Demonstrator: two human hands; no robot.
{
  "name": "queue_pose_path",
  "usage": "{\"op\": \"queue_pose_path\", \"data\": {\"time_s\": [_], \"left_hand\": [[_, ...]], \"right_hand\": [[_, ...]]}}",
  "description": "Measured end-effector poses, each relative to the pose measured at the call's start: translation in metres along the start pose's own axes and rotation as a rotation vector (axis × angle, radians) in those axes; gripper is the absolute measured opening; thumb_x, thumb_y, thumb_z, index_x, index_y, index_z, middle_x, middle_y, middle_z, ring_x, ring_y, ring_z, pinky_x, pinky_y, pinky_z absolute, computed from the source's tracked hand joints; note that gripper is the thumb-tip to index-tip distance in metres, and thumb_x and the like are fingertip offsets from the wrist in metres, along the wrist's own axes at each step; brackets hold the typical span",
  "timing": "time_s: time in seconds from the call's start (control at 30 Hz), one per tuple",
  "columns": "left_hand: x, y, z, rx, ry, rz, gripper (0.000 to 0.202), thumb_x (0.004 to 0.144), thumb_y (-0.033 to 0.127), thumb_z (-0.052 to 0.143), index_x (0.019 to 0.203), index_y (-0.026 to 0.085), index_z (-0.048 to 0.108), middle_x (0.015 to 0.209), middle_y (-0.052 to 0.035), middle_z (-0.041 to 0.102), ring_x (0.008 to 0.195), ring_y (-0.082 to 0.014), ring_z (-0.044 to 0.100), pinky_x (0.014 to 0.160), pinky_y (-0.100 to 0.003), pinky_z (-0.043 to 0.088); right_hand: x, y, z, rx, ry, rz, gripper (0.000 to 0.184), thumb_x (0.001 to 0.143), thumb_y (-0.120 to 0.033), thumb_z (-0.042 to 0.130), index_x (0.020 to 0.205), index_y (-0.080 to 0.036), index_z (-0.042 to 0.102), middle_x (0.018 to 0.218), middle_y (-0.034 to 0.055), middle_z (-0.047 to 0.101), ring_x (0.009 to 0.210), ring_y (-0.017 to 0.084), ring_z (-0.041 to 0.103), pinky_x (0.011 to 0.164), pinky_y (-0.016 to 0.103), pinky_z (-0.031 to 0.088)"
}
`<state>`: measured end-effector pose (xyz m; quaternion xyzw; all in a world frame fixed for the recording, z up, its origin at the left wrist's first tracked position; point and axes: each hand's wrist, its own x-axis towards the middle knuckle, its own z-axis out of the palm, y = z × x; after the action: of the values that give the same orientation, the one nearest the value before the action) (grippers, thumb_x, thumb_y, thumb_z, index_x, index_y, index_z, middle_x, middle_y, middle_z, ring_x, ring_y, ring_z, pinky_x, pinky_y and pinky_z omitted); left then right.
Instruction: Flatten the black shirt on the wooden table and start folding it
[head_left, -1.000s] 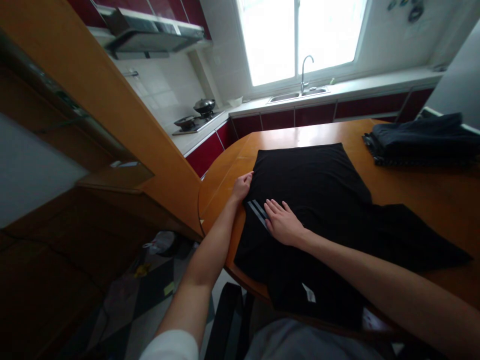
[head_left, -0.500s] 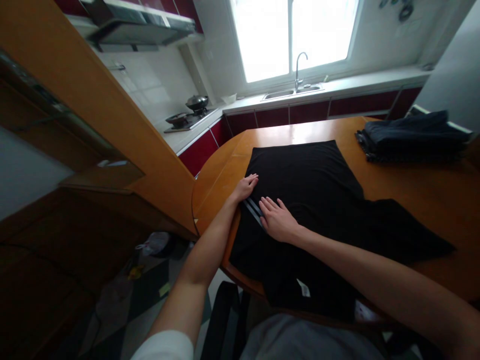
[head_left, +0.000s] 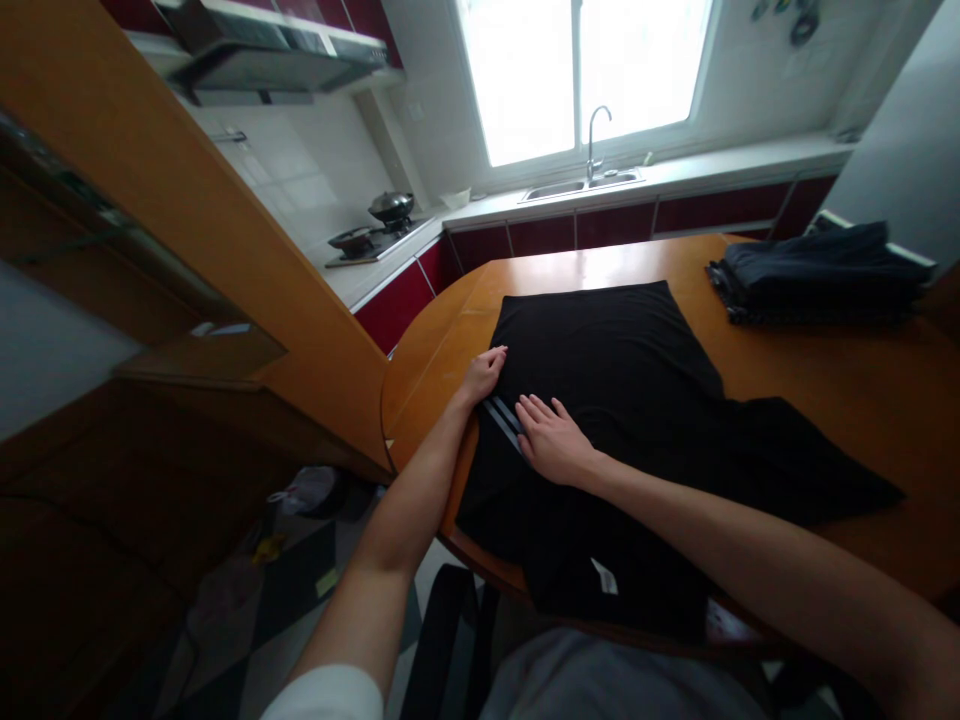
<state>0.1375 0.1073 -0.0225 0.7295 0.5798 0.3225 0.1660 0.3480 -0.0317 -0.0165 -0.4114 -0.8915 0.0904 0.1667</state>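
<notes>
A black T-shirt (head_left: 622, 400) lies spread on the round wooden table (head_left: 825, 380), its left sleeve folded in and showing pale stripes (head_left: 501, 420). My left hand (head_left: 484, 372) rests at the shirt's left edge with its fingers curled on the fabric. My right hand (head_left: 553, 440) lies flat and open on the folded sleeve, just right of the stripes. The shirt's right sleeve stretches out toward the right, and a white label (head_left: 604, 576) shows near the table's front edge.
A pile of folded dark clothes (head_left: 817, 272) sits at the table's far right. Behind stand a counter with a sink and tap (head_left: 589, 170), a stove with pans (head_left: 371, 230) and a bright window. A wooden partition (head_left: 187, 200) rises at left.
My left hand slid slightly along the shirt's left edge and its fingers curled again. My right hand stays flat on the sleeve. The camera shifted a little.
</notes>
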Motion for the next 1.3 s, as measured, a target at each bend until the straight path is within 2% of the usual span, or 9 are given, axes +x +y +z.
{"op": "queue_pose_path", "data": {"time_s": [0.17,0.47,0.77,0.87,1.0,1.07,1.3], "left_hand": [[0.001,-0.004,-0.001,0.033,-0.003,-0.002,0.048,0.098,0.036,0.048,0.138,0.011,0.058,0.145,-0.0118,0.055,0.137,-0.0227,0.050,0.117,-0.034,0.035],[0.002,-0.006,-0.002,0.047,0.021,-0.008,0.046,0.101,0.042,0.040,0.127,0.015,0.067,0.139,-0.0090,0.062,0.134,-0.0208,0.053,0.116,-0.035,0.037],[0.003,-0.007,-0.001,0.134,-0.008,-0.006,0.044,0.101,0.035,0.040,0.127,0.013,0.067,0.140,-0.0112,0.060,0.136,-0.0196,0.051,0.116,-0.033,0.036],[0.002,-0.009,0.002,0.192,-0.024,-0.028,0.043,0.101,0.036,0.040,0.129,0.015,0.066,0.144,-0.0106,0.057,0.139,-0.0218,0.047,0.118,-0.038,0.032],[0.000,-0.011,0.006,0.278,-0.037,-0.077,0.043,0.101,0.040,0.044,0.136,0.020,0.061,0.154,-0.0110,0.045,0.147,-0.0292,0.034,0.120,-0.056,0.020],[0.000,-0.011,0.007,0.306,-0.043,-0.092,0.044,0.102,0.042,0.043,0.138,0.022,0.059,0.155,-0.0106,0.043,0.148,-0.0301,0.031,0.119,-0.059,0.018],[-0.002,0.004,-0.001,0.356,-0.010,-0.073,0.046,0.104,0.038,0.035,0.136,0.017,0.060,0.152,-0.0132,0.047,0.146,-0.0252,0.036,0.119,-0.049,0.025]], "right_hand": [[0.000,0.000,0.000,0.000,0.008,-0.001,0.059,0.099,-0.034,0.035,0.151,-0.007,0.040,0.160,0.0152,0.034,0.149,0.027,0.028,0.121,0.049,0.019],[0.000,-0.001,-0.002,0.009,-0.005,0.000,0.058,0.099,-0.033,0.035,0.150,-0.007,0.040,0.159,0.0157,0.034,0.149,0.027,0.029,0.121,0.049,0.018],[0.000,0.000,0.000,0.011,0.010,-0.007,0.058,0.099,-0.033,0.036,0.150,-0.007,0.041,0.159,0.0155,0.035,0.148,0.027,0.029,0.121,0.049,0.019],[0.000,0.000,0.001,0.011,0.021,-0.011,0.058,0.098,-0.033,0.037,0.150,-0.006,0.042,0.159,0.0159,0.036,0.148,0.028,0.030,0.120,0.049,0.019],[0.000,0.001,0.001,0.013,0.023,-0.009,0.058,0.098,-0.033,0.038,0.150,-0.007,0.042,0.159,0.0162,0.036,0.148,0.028,0.030,0.120,0.049,0.020],[0.000,0.001,0.001,0.016,0.024,-0.010,0.058,0.098,-0.033,0.038,0.150,-0.008,0.042,0.159,0.0161,0.036,0.148,0.028,0.030,0.120,0.049,0.020],[0.000,0.000,-0.001,0.016,0.014,-0.009,0.058,0.098,-0.033,0.037,0.150,-0.007,0.041,0.159,0.0161,0.035,0.148,0.028,0.030,0.120,0.050,0.020]]}}
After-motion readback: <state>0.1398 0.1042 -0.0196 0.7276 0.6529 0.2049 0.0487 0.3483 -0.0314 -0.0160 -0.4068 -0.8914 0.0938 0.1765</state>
